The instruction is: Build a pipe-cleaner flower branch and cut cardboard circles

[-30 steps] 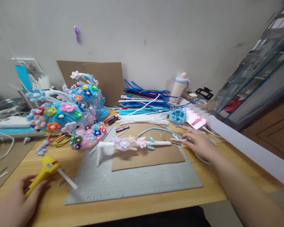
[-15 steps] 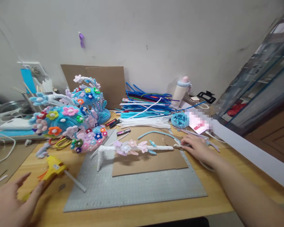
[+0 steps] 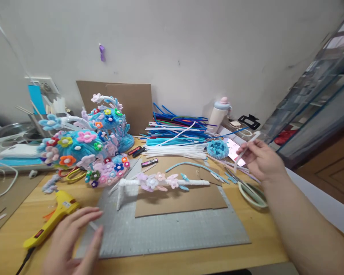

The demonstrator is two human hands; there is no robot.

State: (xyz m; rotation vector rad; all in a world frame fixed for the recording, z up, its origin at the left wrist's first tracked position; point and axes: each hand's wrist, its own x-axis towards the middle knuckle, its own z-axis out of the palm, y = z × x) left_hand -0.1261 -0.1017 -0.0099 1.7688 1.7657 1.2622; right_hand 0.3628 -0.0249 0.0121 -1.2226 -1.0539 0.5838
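Observation:
My left hand (image 3: 74, 240) is low at the left, its thumb and fingers apart. It is beside the yellow glue gun (image 3: 53, 217), and the glue stick (image 3: 93, 225) from the gun shows between its fingers. Raised at the right, my right hand (image 3: 260, 160) pinches a thin white stick (image 3: 240, 156), whose exact kind I cannot make out. Below that hand are green-handled scissors (image 3: 253, 196). On a cardboard sheet (image 3: 180, 204) in the middle lies a white-wrapped branch (image 3: 197, 183) with pastel fuzzy flowers and a bent left end.
A grey cutting mat (image 3: 160, 236) lies under the cardboard. Pipe cleaners (image 3: 174, 150) are piled at the back. Flower-covered fuzzy pieces (image 3: 80, 149) crowd the left. A light blue pipe cleaner (image 3: 186, 163), a blue round piece (image 3: 218, 149), a phone (image 3: 234, 149) and a bottle (image 3: 219, 114) are farther back.
My right hand has risen and moved right from the branch's right end, now with a white stick in it. My left hand has moved right, past the glue gun's handle.

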